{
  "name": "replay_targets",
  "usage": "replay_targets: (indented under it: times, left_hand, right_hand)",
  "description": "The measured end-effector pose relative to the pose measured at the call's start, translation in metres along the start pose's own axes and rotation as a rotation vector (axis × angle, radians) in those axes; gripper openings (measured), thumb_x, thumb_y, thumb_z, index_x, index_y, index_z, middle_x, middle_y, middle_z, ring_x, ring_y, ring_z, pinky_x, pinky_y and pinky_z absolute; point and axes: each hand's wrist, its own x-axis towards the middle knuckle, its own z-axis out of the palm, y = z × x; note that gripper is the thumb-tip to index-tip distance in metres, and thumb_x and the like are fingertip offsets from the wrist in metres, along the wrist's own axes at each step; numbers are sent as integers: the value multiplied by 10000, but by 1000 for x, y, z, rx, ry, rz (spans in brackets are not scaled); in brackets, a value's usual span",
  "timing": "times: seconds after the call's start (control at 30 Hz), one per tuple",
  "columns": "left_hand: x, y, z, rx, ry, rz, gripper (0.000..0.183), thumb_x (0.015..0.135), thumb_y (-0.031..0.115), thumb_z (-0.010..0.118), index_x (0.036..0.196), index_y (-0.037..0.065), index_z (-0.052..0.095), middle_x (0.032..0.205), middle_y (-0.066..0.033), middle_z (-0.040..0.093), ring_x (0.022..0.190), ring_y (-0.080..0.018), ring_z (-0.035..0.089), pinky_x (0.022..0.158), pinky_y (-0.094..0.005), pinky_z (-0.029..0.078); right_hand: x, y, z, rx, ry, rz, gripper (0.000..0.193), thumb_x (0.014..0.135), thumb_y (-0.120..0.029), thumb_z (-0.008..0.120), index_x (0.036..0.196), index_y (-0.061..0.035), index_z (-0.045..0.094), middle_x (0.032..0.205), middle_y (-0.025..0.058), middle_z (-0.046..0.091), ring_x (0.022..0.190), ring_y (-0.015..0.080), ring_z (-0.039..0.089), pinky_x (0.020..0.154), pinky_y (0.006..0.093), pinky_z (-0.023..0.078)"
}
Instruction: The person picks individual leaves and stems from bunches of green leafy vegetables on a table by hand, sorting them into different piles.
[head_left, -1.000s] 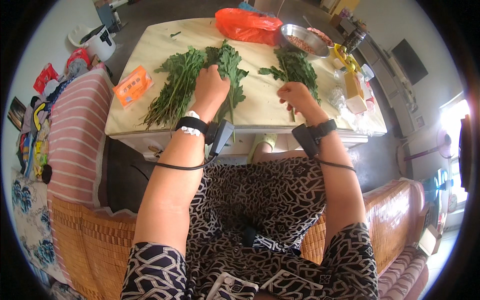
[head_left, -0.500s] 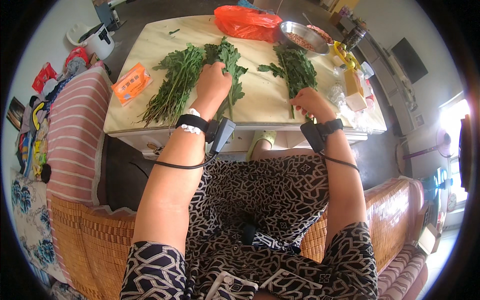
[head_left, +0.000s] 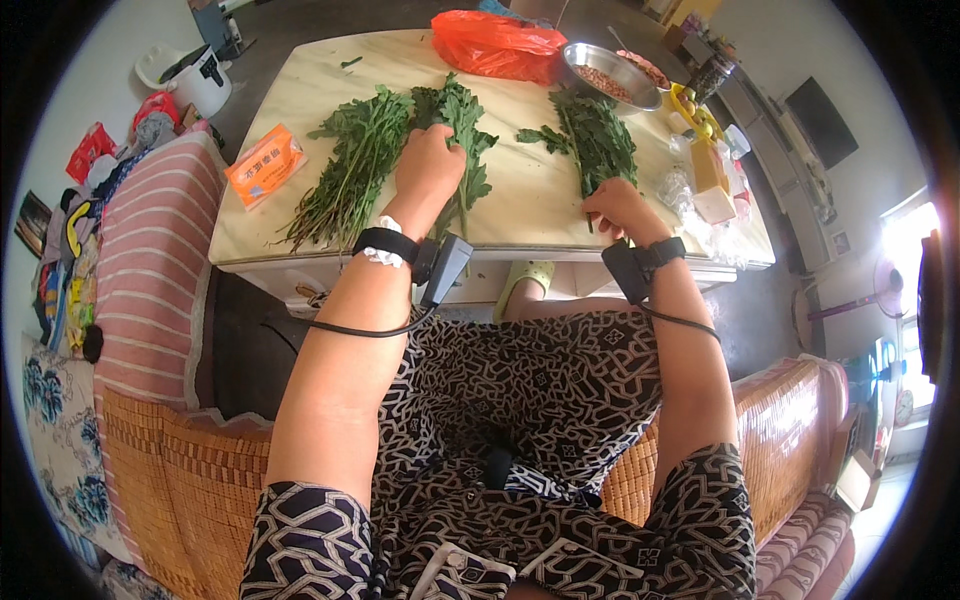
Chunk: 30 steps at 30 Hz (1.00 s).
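Three groups of leafy greens lie on the pale table. My left hand is curled closed over the middle leafy greens, whose leaves show beyond and beside the fist; its fingertips are partly hidden. Along its left side spreads a larger pile of greens, stems pointing toward me. At the right, my right hand has its fingers closed around the lower stems of another bunch of greens, leaves lying away from me. A stem end sticks out beside the right fingers. Both wrists carry black straps with small boxes.
An orange-and-white packet lies at the table's left. Toward the back are a red plastic bag and a metal bowl of small brownish pieces. A yellow tray of fruit and a yellowish box stand at the right.
The right fingers have shifted slightly on the stems, curling in more. My left hand looks almost unmoved on the middle greens.
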Motion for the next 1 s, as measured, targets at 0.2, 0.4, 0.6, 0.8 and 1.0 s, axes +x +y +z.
replay_targets:
  times: [0.2,0.4,0.6,0.8,1.0]
  left_hand:
    - [-1,1,0,-15,12,8,350,847,243,557,1128,42,604,1111,-176,588,1023,-317,582,876,-389,473]
    - [-2,4,-1,-22,-8,-16,352,849,249,559,1135,49,602,1122,-170,581,1020,-317,583,876,-388,471]
    - [-1,3,0,-6,-18,-24,356,849,240,558,1141,42,601,1119,-169,591,1018,-320,587,863,-392,474]
    - [7,-7,6,0,3,-49,372,841,203,552,1164,23,592,1061,-177,646,974,-325,617,847,-395,485]
    - [13,-17,4,-42,-85,-78,386,843,184,522,1203,50,556,1205,-233,528,1084,-385,547,920,-429,455]
  right_hand:
    - [9,14,-8,247,-56,-17,193,780,-147,634,678,15,610,597,74,584,472,161,552,392,289,436]
    - [10,11,-4,326,-26,-88,144,797,-119,639,808,21,606,625,58,580,487,134,551,393,258,429]
    - [-6,-18,-1,376,-23,-171,161,797,-110,647,865,27,600,680,51,588,536,121,578,393,243,433]
    - [-2,-34,20,449,-107,-227,188,793,-120,667,860,47,611,691,63,598,536,128,582,398,243,448]
    - [-2,-56,48,414,-175,-235,233,795,-115,679,914,65,589,670,74,605,507,133,583,377,252,456]
